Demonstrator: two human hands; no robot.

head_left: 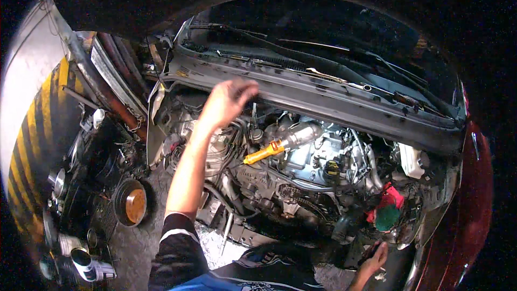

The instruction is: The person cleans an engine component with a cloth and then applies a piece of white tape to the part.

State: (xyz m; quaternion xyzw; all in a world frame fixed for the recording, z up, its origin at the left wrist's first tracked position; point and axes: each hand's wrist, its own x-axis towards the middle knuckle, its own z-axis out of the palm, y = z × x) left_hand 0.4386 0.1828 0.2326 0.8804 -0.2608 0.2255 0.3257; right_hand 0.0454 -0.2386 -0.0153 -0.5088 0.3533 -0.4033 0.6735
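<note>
My left hand is raised over the far left part of the engine bay, close to the ledge below the windscreen. Its fingers are bent and smeared, and whether they hold anything does not show. Down at the front right, my right hand is beside the bay's near edge, fingers drawn together; what they grip, if anything, is too dark to make out. A yellow work light lies across the engine, lighting its right half. Past my right hand lie a red cloth and a round green thing.
The windscreen with wipers rises at the far side. A white plastic reservoir stands at the bay's right, by a red fender. On the left floor are a dark round pan with orange-brown contents and a white-and-blue container.
</note>
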